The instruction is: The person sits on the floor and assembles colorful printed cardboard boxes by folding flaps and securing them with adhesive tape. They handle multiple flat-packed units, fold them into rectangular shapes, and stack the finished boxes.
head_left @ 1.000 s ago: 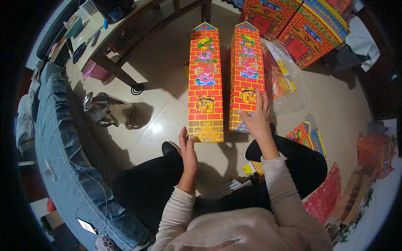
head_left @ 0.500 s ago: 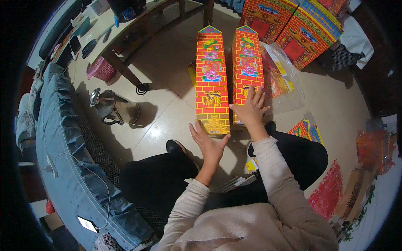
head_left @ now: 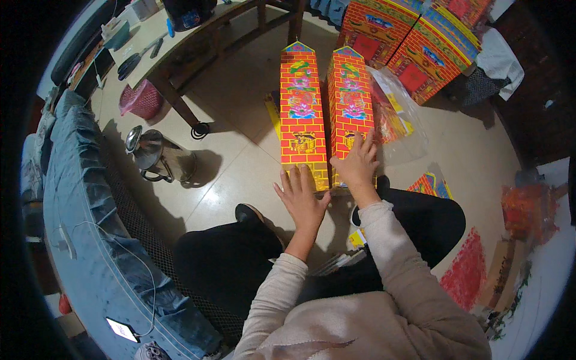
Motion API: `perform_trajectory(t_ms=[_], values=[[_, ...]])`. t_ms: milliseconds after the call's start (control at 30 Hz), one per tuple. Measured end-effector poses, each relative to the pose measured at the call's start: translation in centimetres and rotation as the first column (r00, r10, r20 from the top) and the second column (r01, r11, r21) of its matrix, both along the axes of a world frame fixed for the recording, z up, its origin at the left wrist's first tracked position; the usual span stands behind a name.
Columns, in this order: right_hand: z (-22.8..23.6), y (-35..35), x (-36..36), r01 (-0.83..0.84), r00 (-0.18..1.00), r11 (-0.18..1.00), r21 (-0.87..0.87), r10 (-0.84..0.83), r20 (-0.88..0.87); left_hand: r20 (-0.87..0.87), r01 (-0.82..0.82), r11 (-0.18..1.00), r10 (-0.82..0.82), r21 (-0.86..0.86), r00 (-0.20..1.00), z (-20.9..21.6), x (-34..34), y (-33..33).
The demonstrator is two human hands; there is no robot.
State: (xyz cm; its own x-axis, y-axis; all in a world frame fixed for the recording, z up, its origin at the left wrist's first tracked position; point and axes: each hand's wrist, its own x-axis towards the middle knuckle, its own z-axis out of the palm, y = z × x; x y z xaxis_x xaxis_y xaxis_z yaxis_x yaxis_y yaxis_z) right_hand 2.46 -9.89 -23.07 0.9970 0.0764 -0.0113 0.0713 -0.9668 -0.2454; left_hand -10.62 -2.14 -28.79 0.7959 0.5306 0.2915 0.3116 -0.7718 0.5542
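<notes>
Side by side on the floor in front of me are two tall printed paper boxes with pointed tops, red with yellow brick lines and lotus pictures. My left hand [head_left: 304,201] lies with spread fingers on the near end of the left box [head_left: 302,108]. Its thumb reaches toward the narrow gap between the boxes. My right hand [head_left: 358,167] rests on the lower part of the right box [head_left: 351,99], fingers apart. Neither hand is wrapped round anything. Under my right fingers part of the box's printed face is hidden.
Larger red brick-patterned boxes [head_left: 420,57] stand at the far right. A clear plastic bag [head_left: 408,135] with printed sheets lies beside the right box. To the left are a metal thermos jug [head_left: 161,157], a pink basket [head_left: 143,99], a table [head_left: 171,49] and a blue-covered sofa [head_left: 90,240].
My left hand has moved up onto the near end of the left box. The right box has shifted toward the left one, narrowing the gap, with my right hand on it.
</notes>
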Motion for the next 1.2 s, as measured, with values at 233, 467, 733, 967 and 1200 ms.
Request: perform_trajectory(t_ms=[233, 467, 733, 967, 1200], values=[[1.7, 0.3, -0.8, -0.118, 0.993, 0.992, -0.043, 0.117, -0.022, -0.049, -0.025, 0.997, 0.029, 0.076, 0.998, 1.3, 0.2, -1.4], [5.3, -1.8, -0.9, -0.240, 0.968, 0.971, -0.026, 0.237, -0.083, -0.195, -0.019, 0.999, 0.026, 0.037, 0.981, 7.1, -0.4, -2.7], [1.6, -7.9, 3.6, -0.089, 0.996, 0.916, 0.392, 0.076, 0.048, 0.007, -0.150, 0.978, 0.152, -0.147, 0.988, 6.4, 1.2, 2.4], [-3.9, -12.5, 4.9, 0.549, 0.663, 0.501, 0.670, 0.228, -0.713, -0.012, -0.031, 0.204, 0.091, -0.979, 0.996, 4.5, 5.6, 6.4], [-1.6, -11.4, 3.2, 0.758, 0.510, 0.250, 0.602, 0.347, -0.787, 0.037, 0.022, 0.213, 0.067, -0.977, 0.997, 3.7, 4.0, 6.0]])
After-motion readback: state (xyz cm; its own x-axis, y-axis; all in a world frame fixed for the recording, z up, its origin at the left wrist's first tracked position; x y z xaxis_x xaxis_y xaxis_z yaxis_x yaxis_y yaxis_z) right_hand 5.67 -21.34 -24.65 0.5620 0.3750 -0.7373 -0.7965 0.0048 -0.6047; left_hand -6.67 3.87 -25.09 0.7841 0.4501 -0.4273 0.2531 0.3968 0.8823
